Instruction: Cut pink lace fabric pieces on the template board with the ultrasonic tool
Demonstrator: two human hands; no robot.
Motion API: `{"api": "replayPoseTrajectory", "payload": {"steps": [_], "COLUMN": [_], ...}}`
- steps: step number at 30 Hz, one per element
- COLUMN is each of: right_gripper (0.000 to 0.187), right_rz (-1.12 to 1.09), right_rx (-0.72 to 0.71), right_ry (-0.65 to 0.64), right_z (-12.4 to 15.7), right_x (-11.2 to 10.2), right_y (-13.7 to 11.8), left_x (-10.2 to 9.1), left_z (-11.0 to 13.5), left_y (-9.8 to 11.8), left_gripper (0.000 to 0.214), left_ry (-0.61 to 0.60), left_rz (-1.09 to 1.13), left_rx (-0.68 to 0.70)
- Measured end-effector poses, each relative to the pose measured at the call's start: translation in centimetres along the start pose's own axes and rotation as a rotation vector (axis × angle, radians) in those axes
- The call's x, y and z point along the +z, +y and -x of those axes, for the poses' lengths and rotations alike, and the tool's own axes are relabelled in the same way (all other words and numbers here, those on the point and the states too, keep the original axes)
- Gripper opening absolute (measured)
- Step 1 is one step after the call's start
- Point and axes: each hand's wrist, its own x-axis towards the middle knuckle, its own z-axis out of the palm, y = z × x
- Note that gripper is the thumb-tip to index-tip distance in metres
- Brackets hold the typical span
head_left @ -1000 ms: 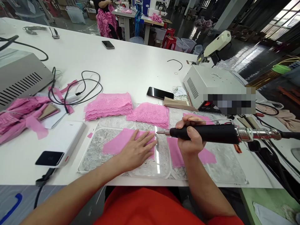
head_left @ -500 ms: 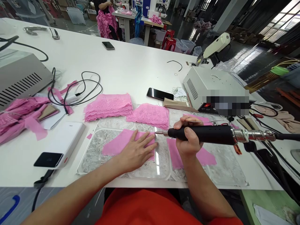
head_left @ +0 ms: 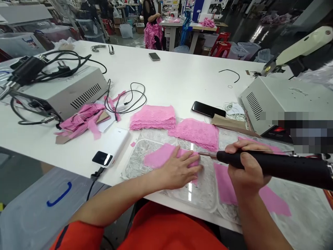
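Note:
Flat over a pink fabric piece [head_left: 157, 156], my left hand [head_left: 178, 170] has its fingers spread. The piece lies on a clear plastic sheet [head_left: 182, 199] over a grey marbled surface. My right hand [head_left: 247, 166] is wrapped round a thick black-handled corded tool [head_left: 281, 168] with a slim metal tip. That tip points left and reaches the right edge of the fabric, close to my left fingertips. Another pink piece [head_left: 225, 184] lies partly behind my right wrist. Beyond my hands sit a stack of pink lace pieces [head_left: 153, 118] and a second pink lace pile [head_left: 195, 133].
A grey vented box [head_left: 78, 90] with a second black tool [head_left: 28, 71] stands left, and another grey box [head_left: 281, 100] right. A white power bank [head_left: 117, 144], cables [head_left: 144, 97], a black phone [head_left: 208, 109] and pink scraps [head_left: 83, 119] lie about. One person [head_left: 152, 26] is farther back.
My view has swung left, so things appear shifted right and more of the left box shows. Both hands keep nearly the same place on the fabric and tool.

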Motion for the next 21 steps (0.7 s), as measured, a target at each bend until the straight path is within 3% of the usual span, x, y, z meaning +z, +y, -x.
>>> {"api": "replayPoseTrajectory", "payload": {"steps": [7,12,17,21], "right_gripper": [0.013,0.013,0.012,0.012], "right_rz": [-0.016,-0.064,-0.099,-0.142], "right_rx": [-0.008,-0.006,0.061,0.100], "right_ry": [0.007,0.058,-0.002,-0.102], "right_z": [-0.3,-0.8,-0.4,0.5], "right_x": [0.1,0.3,1.9,4.6], "right_y": [-0.1,-0.6,-1.1,-0.6], "left_x": [0.4,-0.8,-2.9,-3.0], "left_z": [-0.1,0.5,4.4,8.0], "left_y": [0.0,0.2,-0.9,-1.7], "left_gripper": [0.033,0.036,0.034,0.032], "left_ry": [0.012,0.042,0.160,0.213], "left_rz": [0.002,-0.017,-0.090,-0.129], "left_rx": [-0.006,-0.017,-0.157,-0.287]}}
